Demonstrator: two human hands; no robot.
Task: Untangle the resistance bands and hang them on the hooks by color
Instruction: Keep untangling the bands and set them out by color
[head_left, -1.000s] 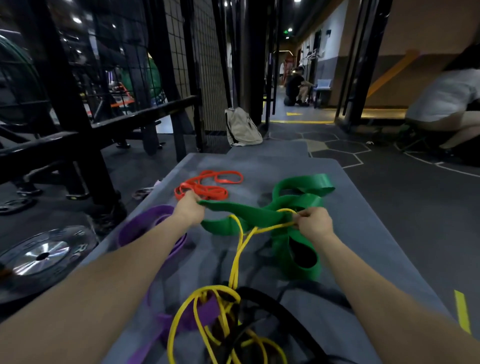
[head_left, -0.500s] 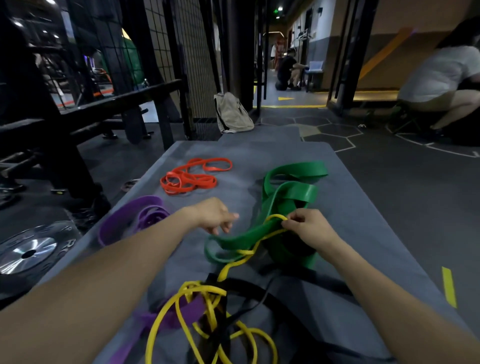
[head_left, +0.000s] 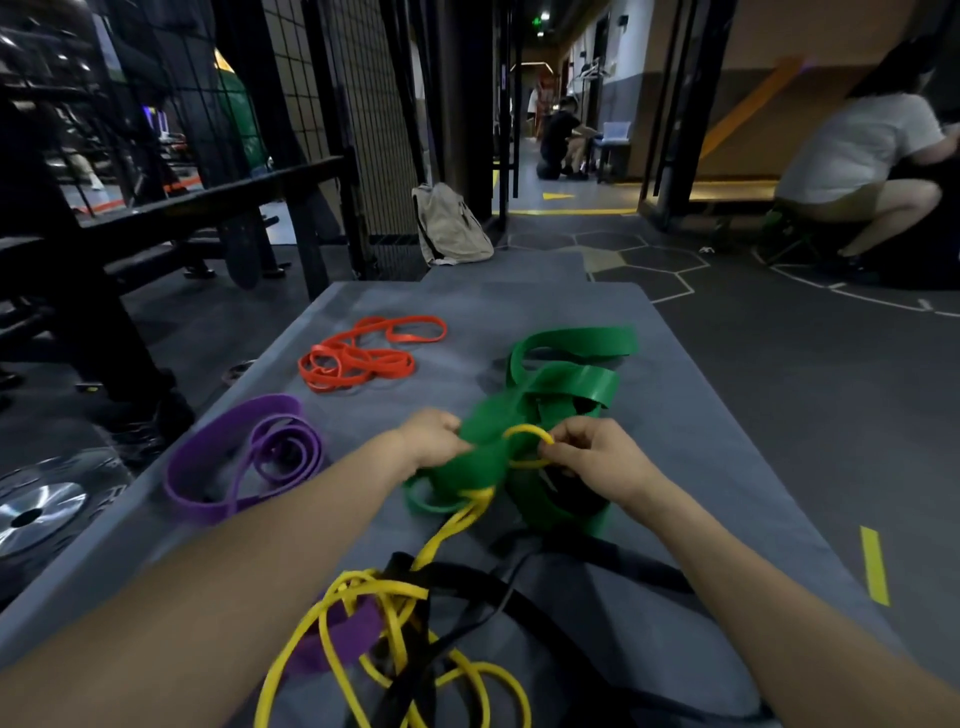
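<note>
Two hands at frame centre, untangling step: left hand (head_left: 434, 435) grips the green band (head_left: 563, 384), right hand (head_left: 597, 449) pinches the yellow band (head_left: 524, 431) looped through it on the grey mat (head_left: 675, 415); next, likely, drawing yellow free.

On the grey mat (head_left: 685, 415) lay five colours of resistance band: one orange bundle (head_left: 363, 353) at its far left, one purple coil (head_left: 244, 457) at its left edge, one green tangle (head_left: 561, 395) mid-mat, one yellow band (head_left: 363, 618) and one black band (head_left: 498, 608) at its near end. How many bands each held could not be counted.
</note>
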